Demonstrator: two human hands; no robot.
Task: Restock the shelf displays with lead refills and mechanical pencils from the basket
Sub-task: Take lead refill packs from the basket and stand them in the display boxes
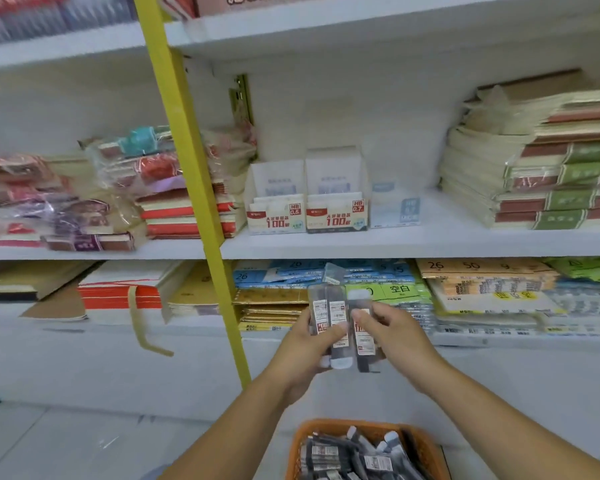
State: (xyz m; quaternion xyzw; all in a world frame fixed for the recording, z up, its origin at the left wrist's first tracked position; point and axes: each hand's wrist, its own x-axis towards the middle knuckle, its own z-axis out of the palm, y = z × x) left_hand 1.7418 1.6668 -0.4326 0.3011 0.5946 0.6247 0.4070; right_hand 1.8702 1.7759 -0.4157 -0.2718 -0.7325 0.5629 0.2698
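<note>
My left hand (305,348) grips a small bunch of lead refill packs (328,313), clear tubes with barcode labels, held upright in front of the lower shelf. My right hand (392,336) pinches one more refill pack (361,332) right beside them. Above, on the middle shelf, stand three white display boxes: one marked HB 0.5 (277,216), one marked HB 0.7 (336,214) and a pale blue one (395,209). An orange basket (303,441) at the bottom edge holds several more dark refill packs (354,459).
A yellow upright post (201,202) runs diagonally just left of the display boxes. Wrapped paper packs (118,188) fill the shelf's left side, and stacked notebooks (541,174) sit on the right. The lower shelf carries envelopes and label packs (482,289).
</note>
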